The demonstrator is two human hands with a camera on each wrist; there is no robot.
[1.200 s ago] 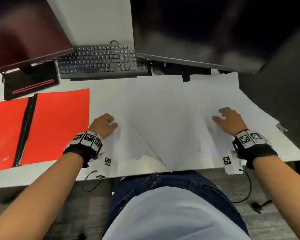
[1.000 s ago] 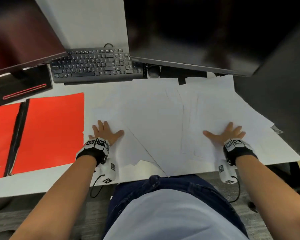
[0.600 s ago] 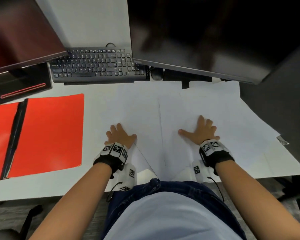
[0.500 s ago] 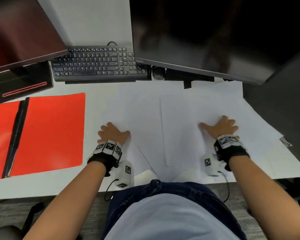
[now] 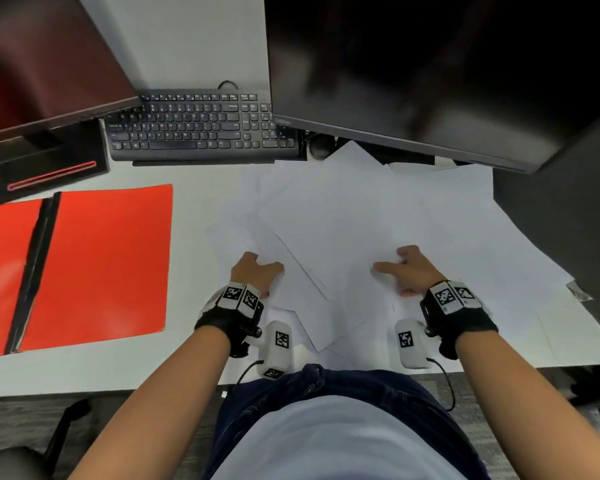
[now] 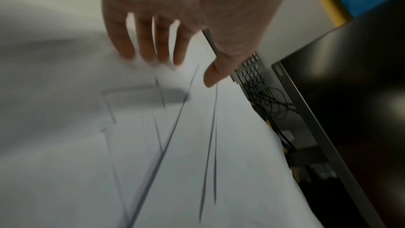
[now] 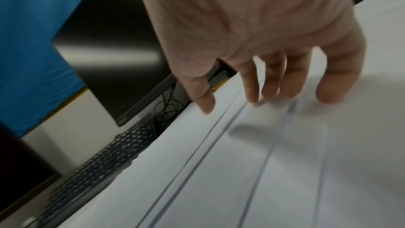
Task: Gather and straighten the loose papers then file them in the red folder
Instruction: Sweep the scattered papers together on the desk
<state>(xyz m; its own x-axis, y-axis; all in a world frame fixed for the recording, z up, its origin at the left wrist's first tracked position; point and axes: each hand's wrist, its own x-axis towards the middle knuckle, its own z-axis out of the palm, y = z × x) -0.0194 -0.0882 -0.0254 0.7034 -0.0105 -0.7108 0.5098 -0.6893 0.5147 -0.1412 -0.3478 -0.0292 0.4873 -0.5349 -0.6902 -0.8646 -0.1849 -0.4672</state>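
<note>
Several loose white papers (image 5: 354,216) lie fanned and overlapping across the white desk in front of me. My left hand (image 5: 257,271) rests on their left edge, fingers straight and touching the sheets (image 6: 175,145). My right hand (image 5: 407,270) lies on the sheets further right, fingers spread with the tips on the paper (image 7: 285,153). Neither hand grips a sheet. The red folder (image 5: 84,265) lies open and flat at the left of the desk, a black spine down its middle, well apart from both hands.
A black keyboard (image 5: 201,126) and a mouse (image 5: 321,147) sit behind the papers. Two dark monitors (image 5: 413,74) overhang the back of the desk. A black stand base (image 5: 45,168) sits behind the folder. The desk's front edge (image 5: 84,386) runs by my lap.
Both hands have swept across the sheets, moving inward, out and in again. The papers have bunched toward the middle and now overlap at more angles. The folder has not moved.
</note>
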